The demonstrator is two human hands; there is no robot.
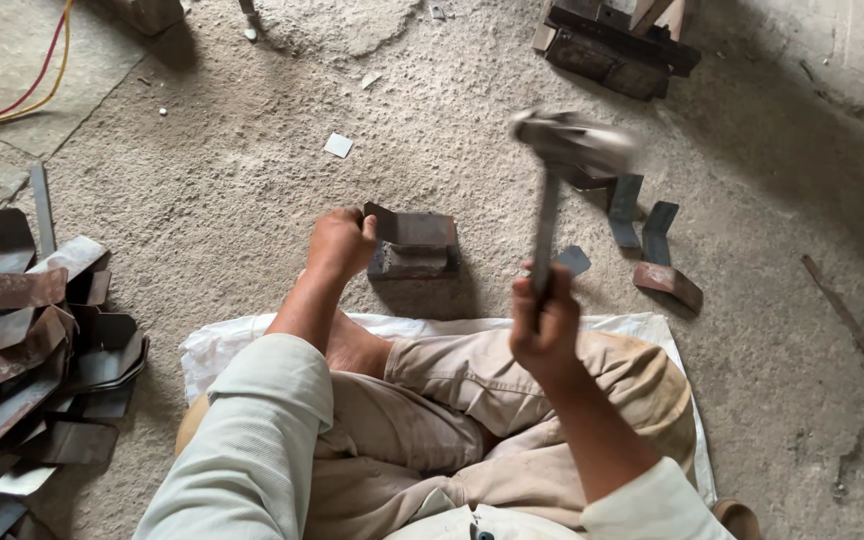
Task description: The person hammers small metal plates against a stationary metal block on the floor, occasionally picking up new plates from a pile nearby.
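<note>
I sit cross-legged on a white sack [214,345] on the floor. My left hand [341,243] grips the end of a bent metal strip [414,228] that lies across a small steel block [410,262] in front of me. My right hand [544,322] is closed on the handle of a hammer [549,215]. The hammer is raised above and to the right of the block, and its head [574,142] is blurred by motion.
A pile of flat and bent metal strips [32,350] lies at my left. Several bent pieces [652,245] rest on the floor to the right of the block. A dark metal frame [617,45] stands at the back right. Red and yellow cables [27,85] run across the far left.
</note>
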